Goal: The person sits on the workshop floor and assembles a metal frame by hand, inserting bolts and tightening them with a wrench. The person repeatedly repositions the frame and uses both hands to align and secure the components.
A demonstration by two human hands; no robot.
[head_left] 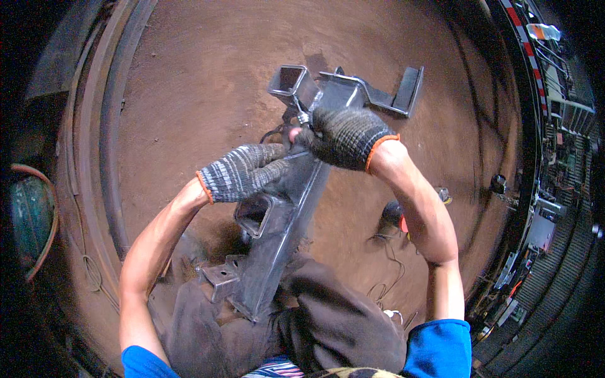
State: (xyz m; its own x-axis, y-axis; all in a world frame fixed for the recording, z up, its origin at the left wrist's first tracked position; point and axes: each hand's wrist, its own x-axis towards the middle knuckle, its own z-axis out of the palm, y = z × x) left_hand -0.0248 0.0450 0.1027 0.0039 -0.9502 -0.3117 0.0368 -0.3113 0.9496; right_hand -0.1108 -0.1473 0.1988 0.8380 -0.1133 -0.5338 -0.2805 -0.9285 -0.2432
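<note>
A dark welded steel frame (282, 236) leans from between my knees out over the floor. It has a long square beam, short box-tube stubs on its left and a bent bracket at the far end. My left hand (242, 171), in a grey striped knit glove with an orange cuff, rests on the beam with fingers stretched out. Across the beam, my right hand (346, 135), gloved alike, is closed beside the far box stub (291, 80). A small silver-tipped tool (303, 117) pokes from its fingers; the rest of it is hidden. One bare pinkish fingertip shows between the hands.
On the brown floor to the right lies a dark power tool (394, 215) with a red part and a cord. Steel rails (104, 126) run along the left, near a green rounded container (31, 217). Cluttered equipment (545, 223) lines the far right.
</note>
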